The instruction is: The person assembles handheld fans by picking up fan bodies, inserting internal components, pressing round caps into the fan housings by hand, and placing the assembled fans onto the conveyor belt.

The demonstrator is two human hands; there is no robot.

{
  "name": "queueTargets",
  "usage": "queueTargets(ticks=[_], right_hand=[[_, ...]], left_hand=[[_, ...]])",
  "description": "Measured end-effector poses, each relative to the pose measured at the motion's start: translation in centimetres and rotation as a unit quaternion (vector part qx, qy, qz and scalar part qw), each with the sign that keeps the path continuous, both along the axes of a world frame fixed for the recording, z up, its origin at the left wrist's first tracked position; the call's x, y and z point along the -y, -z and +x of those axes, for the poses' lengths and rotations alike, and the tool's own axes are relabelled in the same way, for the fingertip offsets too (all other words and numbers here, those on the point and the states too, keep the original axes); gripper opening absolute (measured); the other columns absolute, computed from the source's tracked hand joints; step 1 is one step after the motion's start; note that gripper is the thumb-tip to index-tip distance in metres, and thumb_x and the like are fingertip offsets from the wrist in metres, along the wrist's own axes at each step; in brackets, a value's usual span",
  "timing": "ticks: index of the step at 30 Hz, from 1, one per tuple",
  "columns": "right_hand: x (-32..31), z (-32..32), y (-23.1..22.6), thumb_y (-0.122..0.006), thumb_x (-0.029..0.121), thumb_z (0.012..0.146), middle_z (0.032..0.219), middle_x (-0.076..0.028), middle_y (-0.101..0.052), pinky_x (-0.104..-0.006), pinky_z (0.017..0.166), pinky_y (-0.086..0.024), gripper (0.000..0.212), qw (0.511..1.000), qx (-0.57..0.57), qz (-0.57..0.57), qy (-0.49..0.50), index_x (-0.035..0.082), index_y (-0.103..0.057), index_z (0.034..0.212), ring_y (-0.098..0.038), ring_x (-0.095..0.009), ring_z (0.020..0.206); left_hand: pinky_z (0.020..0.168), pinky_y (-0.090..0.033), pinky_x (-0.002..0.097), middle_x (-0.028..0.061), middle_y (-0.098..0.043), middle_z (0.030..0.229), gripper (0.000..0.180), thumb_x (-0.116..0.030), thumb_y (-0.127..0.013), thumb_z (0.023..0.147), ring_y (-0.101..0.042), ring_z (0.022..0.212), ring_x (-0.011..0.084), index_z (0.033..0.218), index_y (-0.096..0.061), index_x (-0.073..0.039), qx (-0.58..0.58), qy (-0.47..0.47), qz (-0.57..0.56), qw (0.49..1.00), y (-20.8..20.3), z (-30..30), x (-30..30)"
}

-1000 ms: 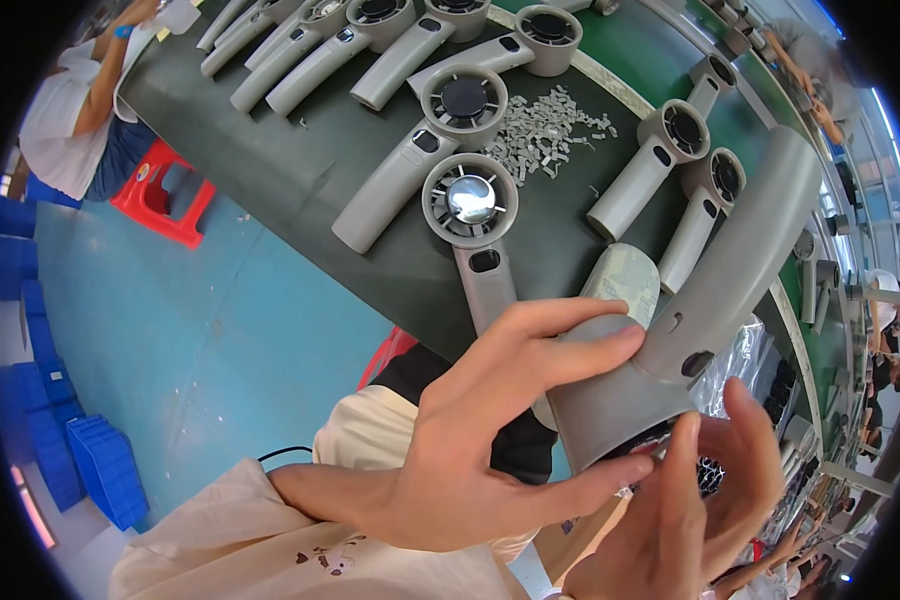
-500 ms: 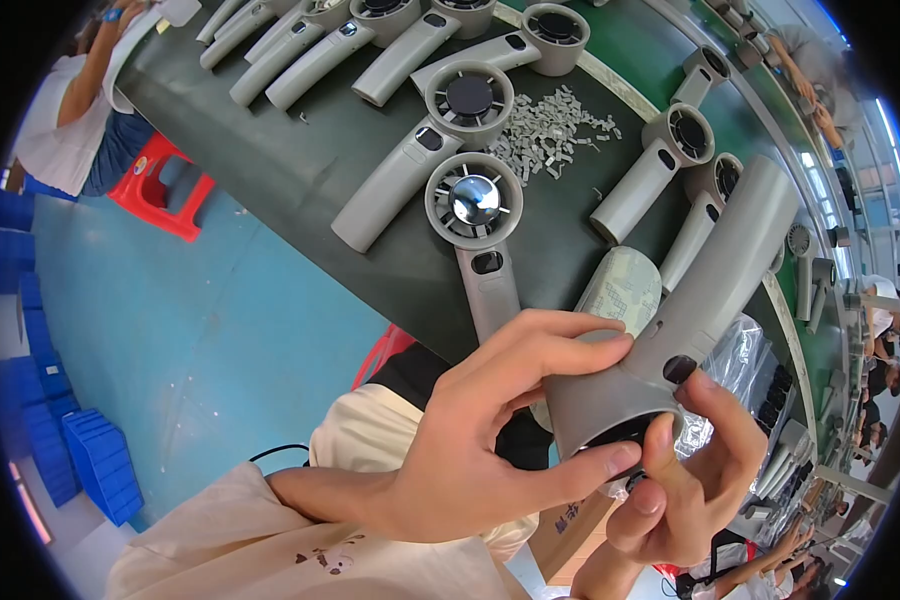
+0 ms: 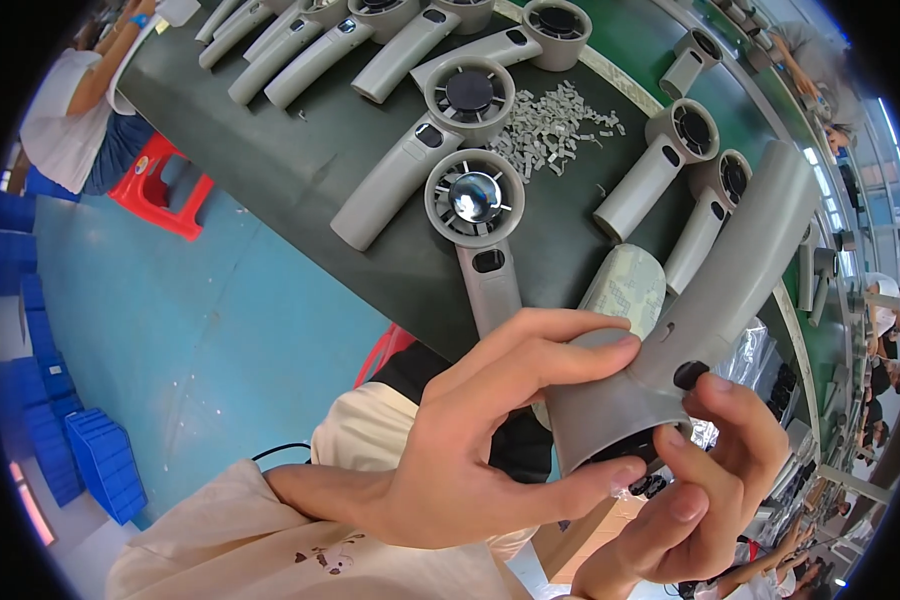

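Since the earlier frame our right hand [image 3: 705,480] has slid up along the wide end of the grey handheld fan housing [image 3: 710,310], and the thumb now lies beside the small black button on its side rather than under the rim. Our left hand [image 3: 480,440] has stayed wrapped round that same end.

We hold the housing up in front of us, above the near edge of the counter [image 3: 300,150]. It is a smooth, matt grey plastic shell, a long rounded handle that flares into a broad round mouth at our end; the handle points up and to the right. Our left grip is clamped on the flared end, fingers curled over the top and thumb beneath. Our right grip is closed on it from below, fingertips at the dark opening.

On the dark green counter lie more of the same grey shells. One finished fan [image 3: 475,205] lies just beyond our hands, its round head showing a shiny metal hub behind thin spokes. Another fan [image 3: 415,150] beside it has a flat black centre. A loose heap of small pale plastic bits [image 3: 550,125] sits between the rows. A pale patterned roll [image 3: 625,290] lies just behind the housing.

Another person in a white top [image 3: 70,120] sits at the far left by a red stool [image 3: 165,185]. Blue crates [image 3: 105,465] stand on the blue floor.
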State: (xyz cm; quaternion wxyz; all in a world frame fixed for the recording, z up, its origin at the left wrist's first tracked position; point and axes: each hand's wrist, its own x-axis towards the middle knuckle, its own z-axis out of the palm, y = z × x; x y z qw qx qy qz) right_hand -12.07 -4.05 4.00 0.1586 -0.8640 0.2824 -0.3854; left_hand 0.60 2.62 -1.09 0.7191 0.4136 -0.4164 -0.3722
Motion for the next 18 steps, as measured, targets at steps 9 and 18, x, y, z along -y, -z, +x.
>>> queueTargets(ticks=[9, 18], right_hand=[[1.0, -0.6, 0.3, -0.041, 0.023, 0.096, 0.104, -0.025, -0.055, -0.0359, 0.074, -0.051, 0.039, 0.997, -0.029, 0.033, -0.056, -0.004, -0.061, 0.078, -0.060, -0.030, 0.088], [1.6, -0.7, 1.5, -0.054, 0.028, 0.092, 0.109, -0.024, -0.054, -0.0341, 0.079, -0.047, 0.030, 0.976, 0.137, 0.115, -0.125, 0.002, -0.067, 0.086, -0.056, -0.028, 0.093]], left_hand=[[0.085, -0.051, 0.0360, 0.0273, -0.042, 0.128, 0.061, 0.002, -0.078, 0.067, -0.053, 0.112, 0.0297, 0.121, -0.051, 0.002, 0.098, -0.056, 0.006, 0.994, 0.2, 0.7, 0.0], [0.085, -0.052, 0.0346, 0.0274, -0.042, 0.128, 0.067, 0.004, -0.079, 0.065, -0.052, 0.114, 0.0297, 0.123, -0.047, 0.002, 0.017, -0.046, -0.013, 0.999, 0.1, 0.3, 0.1]])
